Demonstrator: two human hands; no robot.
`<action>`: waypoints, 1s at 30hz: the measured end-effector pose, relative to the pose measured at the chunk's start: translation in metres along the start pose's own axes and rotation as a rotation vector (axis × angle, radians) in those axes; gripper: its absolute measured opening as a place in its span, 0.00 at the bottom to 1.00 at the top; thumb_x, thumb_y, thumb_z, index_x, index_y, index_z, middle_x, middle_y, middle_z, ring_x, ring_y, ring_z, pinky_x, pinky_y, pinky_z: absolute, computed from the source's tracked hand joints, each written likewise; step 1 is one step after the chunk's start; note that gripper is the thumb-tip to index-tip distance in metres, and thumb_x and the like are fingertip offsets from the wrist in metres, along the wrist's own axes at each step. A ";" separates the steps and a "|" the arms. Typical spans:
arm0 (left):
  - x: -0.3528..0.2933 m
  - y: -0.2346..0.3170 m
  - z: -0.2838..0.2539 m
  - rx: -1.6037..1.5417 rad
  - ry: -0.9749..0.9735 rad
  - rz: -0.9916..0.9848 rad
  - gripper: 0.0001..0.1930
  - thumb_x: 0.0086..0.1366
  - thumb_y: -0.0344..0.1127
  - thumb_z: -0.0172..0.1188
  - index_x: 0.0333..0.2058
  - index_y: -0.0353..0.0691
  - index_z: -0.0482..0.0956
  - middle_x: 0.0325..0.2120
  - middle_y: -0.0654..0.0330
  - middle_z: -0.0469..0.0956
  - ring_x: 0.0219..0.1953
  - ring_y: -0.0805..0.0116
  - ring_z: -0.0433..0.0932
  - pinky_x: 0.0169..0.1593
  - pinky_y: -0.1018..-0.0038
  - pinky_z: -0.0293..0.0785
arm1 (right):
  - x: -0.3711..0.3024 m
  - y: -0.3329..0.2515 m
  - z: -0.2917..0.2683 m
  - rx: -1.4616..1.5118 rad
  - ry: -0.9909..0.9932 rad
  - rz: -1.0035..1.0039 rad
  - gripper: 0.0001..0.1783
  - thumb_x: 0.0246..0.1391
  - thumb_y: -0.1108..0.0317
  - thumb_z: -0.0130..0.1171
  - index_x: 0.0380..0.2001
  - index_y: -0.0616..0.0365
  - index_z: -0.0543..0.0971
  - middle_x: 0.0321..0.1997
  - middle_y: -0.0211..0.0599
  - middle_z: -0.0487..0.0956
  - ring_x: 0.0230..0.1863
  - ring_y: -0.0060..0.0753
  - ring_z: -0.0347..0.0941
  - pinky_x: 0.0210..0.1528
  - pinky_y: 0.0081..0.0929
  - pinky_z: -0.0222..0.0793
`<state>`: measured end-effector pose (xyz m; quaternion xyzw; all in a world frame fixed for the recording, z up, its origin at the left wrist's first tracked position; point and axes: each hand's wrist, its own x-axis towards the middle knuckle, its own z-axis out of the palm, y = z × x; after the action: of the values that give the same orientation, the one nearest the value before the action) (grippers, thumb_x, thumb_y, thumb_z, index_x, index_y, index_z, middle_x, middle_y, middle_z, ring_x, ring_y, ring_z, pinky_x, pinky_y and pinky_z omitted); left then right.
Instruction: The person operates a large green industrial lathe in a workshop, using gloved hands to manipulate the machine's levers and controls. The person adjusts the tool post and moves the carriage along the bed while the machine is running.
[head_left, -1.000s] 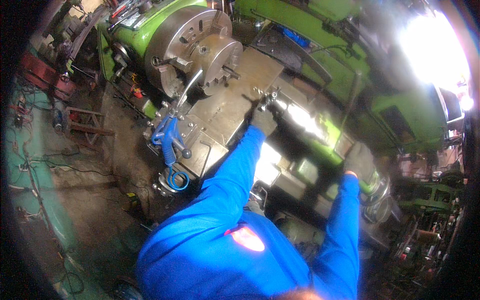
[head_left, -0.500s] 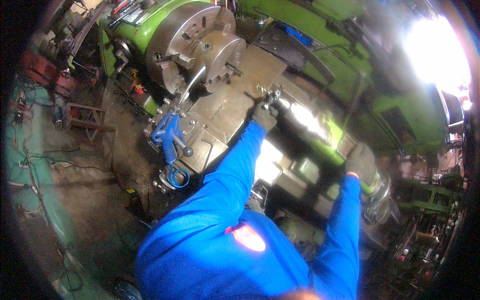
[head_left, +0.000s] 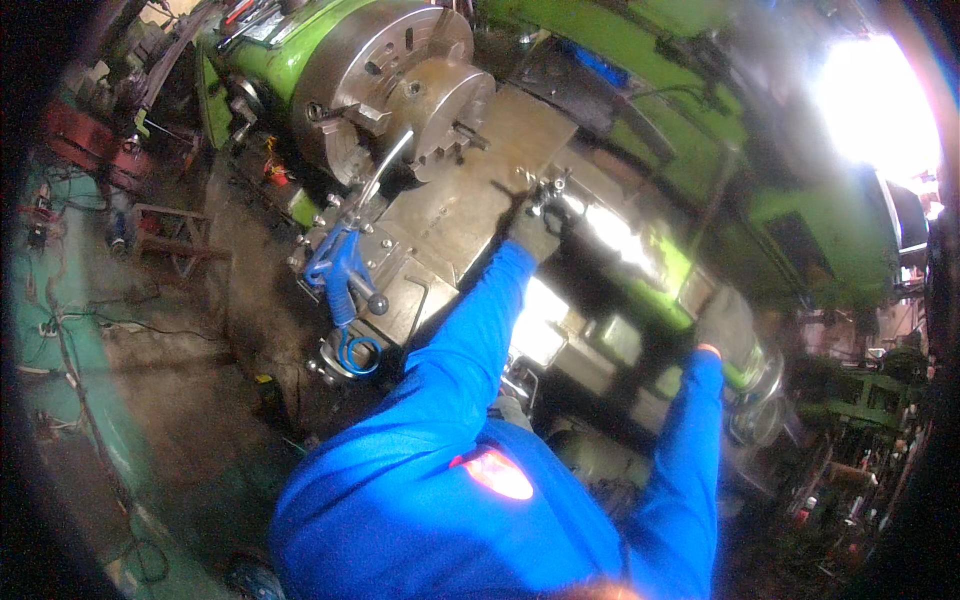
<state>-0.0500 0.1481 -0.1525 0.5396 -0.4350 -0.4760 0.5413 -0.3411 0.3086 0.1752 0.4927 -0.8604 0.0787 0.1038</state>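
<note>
My left hand [head_left: 535, 236], in a grey work glove, is closed around a small metal drill chuck [head_left: 546, 194] at the nose of a green lathe tailstock [head_left: 665, 262]. A thin drill bit [head_left: 526, 178] sticks out past the chuck toward the upper left. At the tailstock's rear end lies my gloved right hand [head_left: 725, 322], beside a blurred round handwheel [head_left: 762, 405]; its fingers are smeared together. A blue air blow gun [head_left: 342, 268] with a coiled hose rests on the tool post, to the left of my left arm.
A large steel lathe chuck [head_left: 345, 78] with stepped jaws sits at the upper left. Below it spreads the flat metal carriage [head_left: 440, 218]. A bright light [head_left: 880, 105] glares at the upper right. Cables [head_left: 100, 440] run along the floor at left.
My left hand and the drill chuck appear shifted very slightly right in the picture, with a slight shift of the view. Both hands keep their places on the tailstock.
</note>
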 end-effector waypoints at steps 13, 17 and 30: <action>-0.029 0.117 -0.042 -0.328 0.045 -0.041 0.29 0.72 0.43 0.58 0.67 0.39 0.63 0.66 0.47 0.68 0.70 0.56 0.64 0.71 0.54 0.62 | -0.002 0.010 0.012 -0.013 0.160 -0.045 0.25 0.66 0.48 0.49 0.48 0.52 0.87 0.53 0.46 0.85 0.54 0.56 0.79 0.57 0.51 0.72; -0.008 0.123 -0.059 -0.498 -0.009 -0.002 0.24 0.66 0.35 0.66 0.57 0.36 0.70 0.57 0.45 0.75 0.62 0.50 0.72 0.62 0.56 0.72 | -0.001 -0.001 0.005 0.036 0.120 -0.038 0.25 0.67 0.46 0.49 0.48 0.51 0.86 0.53 0.44 0.85 0.56 0.55 0.78 0.58 0.51 0.72; 0.003 0.147 -0.078 -0.052 0.141 0.123 0.13 0.67 0.35 0.62 0.50 0.46 0.78 0.44 0.46 0.82 0.49 0.46 0.82 0.52 0.54 0.79 | 0.001 0.006 0.013 0.003 0.073 -0.025 0.27 0.68 0.45 0.47 0.51 0.50 0.85 0.55 0.42 0.84 0.58 0.53 0.77 0.59 0.50 0.71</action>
<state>0.0342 0.1534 -0.0090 0.5297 -0.4159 -0.4138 0.6126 -0.3485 0.3074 0.1623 0.5003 -0.8497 0.0965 0.1355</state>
